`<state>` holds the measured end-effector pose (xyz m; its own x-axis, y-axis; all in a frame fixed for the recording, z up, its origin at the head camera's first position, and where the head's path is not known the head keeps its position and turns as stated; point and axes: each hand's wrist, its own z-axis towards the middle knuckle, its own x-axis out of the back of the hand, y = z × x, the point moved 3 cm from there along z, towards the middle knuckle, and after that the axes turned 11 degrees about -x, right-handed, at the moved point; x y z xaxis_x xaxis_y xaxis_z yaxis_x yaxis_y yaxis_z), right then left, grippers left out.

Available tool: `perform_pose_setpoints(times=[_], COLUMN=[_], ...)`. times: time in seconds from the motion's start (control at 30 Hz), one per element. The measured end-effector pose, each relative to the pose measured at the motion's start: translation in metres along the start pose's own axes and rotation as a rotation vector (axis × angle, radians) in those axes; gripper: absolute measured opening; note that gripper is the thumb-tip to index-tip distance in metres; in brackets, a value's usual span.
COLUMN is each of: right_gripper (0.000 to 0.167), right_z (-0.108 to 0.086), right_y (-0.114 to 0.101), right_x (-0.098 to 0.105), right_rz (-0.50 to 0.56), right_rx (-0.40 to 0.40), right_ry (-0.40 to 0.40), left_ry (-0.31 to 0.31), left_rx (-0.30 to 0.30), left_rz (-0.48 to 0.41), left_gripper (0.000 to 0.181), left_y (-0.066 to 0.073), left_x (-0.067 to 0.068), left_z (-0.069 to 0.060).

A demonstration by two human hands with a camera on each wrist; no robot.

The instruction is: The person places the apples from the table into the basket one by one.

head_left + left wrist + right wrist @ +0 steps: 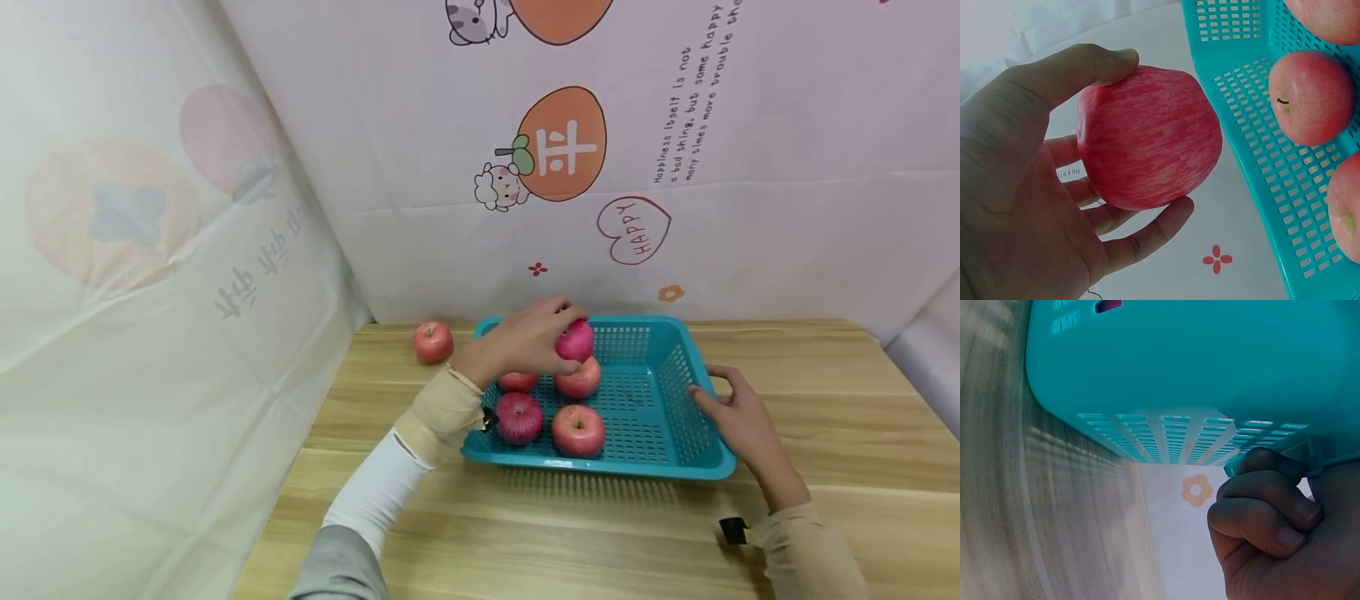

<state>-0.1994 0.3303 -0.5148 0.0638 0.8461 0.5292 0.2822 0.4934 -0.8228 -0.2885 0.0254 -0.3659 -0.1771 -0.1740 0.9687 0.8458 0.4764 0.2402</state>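
My left hand (531, 335) holds a dark pink-red apple (1150, 137) over the back part of a blue plastic basket (592, 463). In the left wrist view, the thumb is on one side of this apple and the fingers curve round the other. Under it in the basket lies a paler red apple (579, 381); another red apple (579, 431) and a darker one (519, 418) sit nearer the front. My right hand (741, 421) grips the basket's right rim, thumb inside; its curled fingers (1260, 519) show outside in the right wrist view.
A single red apple (432, 342) stands on the wooden table (390, 517), left of the basket. A white printed cloth (450, 250) hangs behind the table, and a plain white sheet (150, 400) along the left side.
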Motion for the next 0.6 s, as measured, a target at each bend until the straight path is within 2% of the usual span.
perform_pose_setpoints(times=[0.6], right_gripper=[0.075], right_z=[0.0], right_y=[0.001], right_x=[0.001], right_rz=[0.0], right_rx=[0.01], right_ry=[-0.007], left_ry=[-0.023], left_rx=[-0.024], left_rz=[-0.045], left_gripper=[0.07], left_y=[0.013], left_x=[-0.009], left_z=[0.011])
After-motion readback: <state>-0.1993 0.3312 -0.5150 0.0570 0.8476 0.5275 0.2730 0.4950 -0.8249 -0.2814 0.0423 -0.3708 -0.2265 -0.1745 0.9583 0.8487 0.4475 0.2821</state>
